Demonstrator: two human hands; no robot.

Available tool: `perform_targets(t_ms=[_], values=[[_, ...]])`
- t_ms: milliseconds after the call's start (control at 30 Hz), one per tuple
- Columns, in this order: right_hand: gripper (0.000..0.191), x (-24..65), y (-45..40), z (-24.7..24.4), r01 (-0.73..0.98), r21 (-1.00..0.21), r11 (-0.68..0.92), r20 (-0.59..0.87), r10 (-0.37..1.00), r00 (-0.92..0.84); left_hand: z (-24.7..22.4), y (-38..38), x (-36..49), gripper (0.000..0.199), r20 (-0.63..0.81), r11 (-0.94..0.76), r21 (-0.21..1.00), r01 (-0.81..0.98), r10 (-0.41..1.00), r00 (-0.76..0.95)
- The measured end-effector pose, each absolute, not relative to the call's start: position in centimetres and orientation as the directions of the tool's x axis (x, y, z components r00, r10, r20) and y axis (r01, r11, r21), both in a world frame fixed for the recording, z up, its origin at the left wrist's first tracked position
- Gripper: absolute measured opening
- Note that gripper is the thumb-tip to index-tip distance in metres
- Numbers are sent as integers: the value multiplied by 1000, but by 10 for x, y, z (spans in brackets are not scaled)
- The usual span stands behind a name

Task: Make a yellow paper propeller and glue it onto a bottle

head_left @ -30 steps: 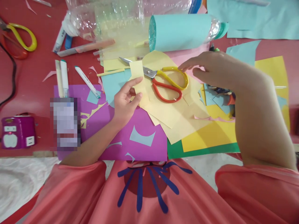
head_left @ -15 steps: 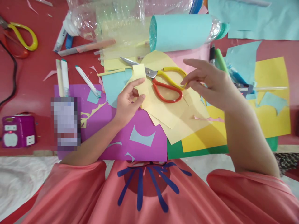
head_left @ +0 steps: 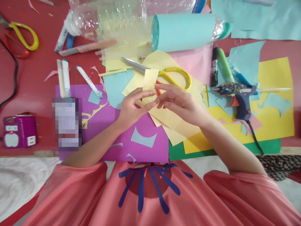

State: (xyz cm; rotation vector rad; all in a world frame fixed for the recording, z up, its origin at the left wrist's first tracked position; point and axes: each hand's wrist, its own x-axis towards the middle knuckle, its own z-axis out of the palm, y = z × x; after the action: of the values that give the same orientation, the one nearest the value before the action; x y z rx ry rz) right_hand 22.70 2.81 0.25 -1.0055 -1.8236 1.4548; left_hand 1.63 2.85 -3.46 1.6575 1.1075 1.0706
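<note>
A pale yellow paper strip (head_left: pixel 150 78) stands up between my hands, over cut pieces of cream paper (head_left: pixel 181 125). My left hand (head_left: pixel 135 105) pinches it from the left, thumb in front. On the strip's right edge, the bent fingers of my right hand (head_left: pixel 178 100) close in, their tips beside my left thumb; part of that grip is hidden. Just behind lie scissors (head_left: pixel 177 78) with yellow and red handles, blades pointing left, partly covered by the strip and my right hand.
A bottle wrapped in light blue paper (head_left: pixel 183 33) lies at the back, beside clear plastic bottles (head_left: pixel 87 22). At right, a glue gun (head_left: pixel 243 97) rests on yellow paper (head_left: pixel 275 122), its cord trailing forward. Markers (head_left: pixel 88 81) and a phone (head_left: pixel 67 124) lie left.
My right hand has moved left from beside the scissors' handles to the paper strip, uncovering the glue gun. My left hand has shifted slightly right and down with the strip.
</note>
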Motion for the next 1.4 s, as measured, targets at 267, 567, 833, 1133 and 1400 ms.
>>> perform_targets(t_ms=[267,567,833,1133,1400], values=[[45,229,30,3,178,-984,-7,-88,887,-453,-39,31,11,43,145,-189,935,299,976,163],[27,239,24,22,14,-995,-101,-96,892,-442,-36,28,11,24,523,-547,772,324,836,164],[24,230,0,19,-97,-991,-91,-31,866,-499,-24,12,28,39,-100,266,954,-136,714,693],[23,247,6,-3,-202,-965,-168,-89,932,-352,-6,25,23,20,-204,206,978,31,917,343],[12,258,13,-1,-57,-995,-85,-73,979,-190,8,27,7,13,-88,35,953,300,983,164]])
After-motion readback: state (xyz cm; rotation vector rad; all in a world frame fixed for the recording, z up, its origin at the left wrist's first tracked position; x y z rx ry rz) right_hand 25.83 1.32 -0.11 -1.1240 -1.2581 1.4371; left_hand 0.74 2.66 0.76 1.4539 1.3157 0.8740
